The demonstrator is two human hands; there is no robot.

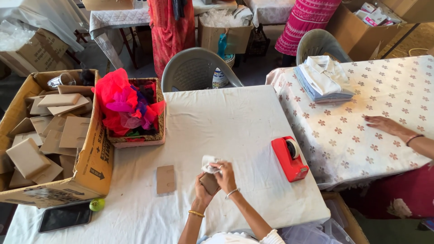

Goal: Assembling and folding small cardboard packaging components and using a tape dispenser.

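The left hand [202,187] is closed around a small brown card box [209,183], gripping it from below and the left. The right hand [224,176] comes over the top of the box, its fingers pinched on a bit of white tissue [209,163] that sticks up just above the box (how much of it is tucked inside cannot be told). Both hands hover over the white table [235,122], near its front edge.

Just left of the hands a flat brown card [166,179] lies on the cloth. To the right, near but apart, stands a red tape dispenser [290,158]. Further left a wicker basket [156,135] holds pink, red and purple tissue, touching a big carton [97,167] full of flat brown cards. A phone [65,216] and a small green ball [96,204] lie at the carton's front.

On the neighbouring flowered table [361,131] another person's hand [383,123] rests flat, and folded shirts [323,79] sit at the far side
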